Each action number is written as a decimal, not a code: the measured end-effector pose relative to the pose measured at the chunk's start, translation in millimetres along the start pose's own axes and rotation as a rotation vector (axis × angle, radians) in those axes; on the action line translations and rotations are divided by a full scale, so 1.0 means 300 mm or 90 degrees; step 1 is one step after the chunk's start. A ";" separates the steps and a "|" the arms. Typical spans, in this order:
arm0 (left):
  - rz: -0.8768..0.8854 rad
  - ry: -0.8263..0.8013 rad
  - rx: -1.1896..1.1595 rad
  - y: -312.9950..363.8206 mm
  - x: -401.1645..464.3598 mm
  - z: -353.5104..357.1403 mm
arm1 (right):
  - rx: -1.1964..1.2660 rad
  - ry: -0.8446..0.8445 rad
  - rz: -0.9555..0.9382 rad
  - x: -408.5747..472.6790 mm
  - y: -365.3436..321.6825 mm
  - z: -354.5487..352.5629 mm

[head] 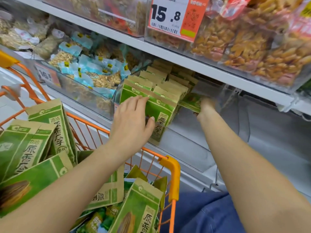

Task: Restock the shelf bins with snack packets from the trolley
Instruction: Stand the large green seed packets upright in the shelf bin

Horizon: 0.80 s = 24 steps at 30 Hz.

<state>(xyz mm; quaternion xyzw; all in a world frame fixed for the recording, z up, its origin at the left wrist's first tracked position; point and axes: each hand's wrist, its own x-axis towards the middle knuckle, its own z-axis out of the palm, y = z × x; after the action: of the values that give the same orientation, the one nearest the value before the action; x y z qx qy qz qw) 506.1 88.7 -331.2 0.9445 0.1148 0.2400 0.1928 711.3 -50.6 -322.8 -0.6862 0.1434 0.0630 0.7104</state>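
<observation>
Many green packets [156,91] fill the bin [223,96]; lots wait in the trolley [170,167]. Left hand [130,120], fingers straight, steadies them; right hand [206,106] grips a packet [191,100].

Trolley [170,167] at lower left of the frame, holding loose snack packets [33,148]. Above and behind it, a shelf bin [227,98] at centre with upright packets in rows (front to back); neighbouring bin [84,91] at its left; price tag [175,15] on the upper shelf.

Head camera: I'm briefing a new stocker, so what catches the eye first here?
The green packets standing in rows in the middle shelf bin, where the left hand steadies the front one. Next, the orange trolley below, heaped with the same packs, and the 15.8 price tag above.
</observation>
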 end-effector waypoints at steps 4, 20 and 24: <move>-0.003 -0.005 0.003 -0.019 0.001 0.011 | -0.044 -0.045 0.043 0.009 0.004 0.016; -0.002 -0.016 0.016 -0.034 -0.008 0.021 | -0.208 0.138 -0.211 0.141 0.018 0.035; 0.005 -0.016 0.023 -0.034 -0.008 0.024 | -0.282 0.119 -0.217 0.200 0.024 0.026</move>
<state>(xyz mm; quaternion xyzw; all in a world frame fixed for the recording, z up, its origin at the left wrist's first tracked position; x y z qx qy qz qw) 506.4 95.0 -342.1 0.9513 0.1129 0.2266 0.1761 767.2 -48.8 -346.9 -0.8415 0.0740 -0.0908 0.5274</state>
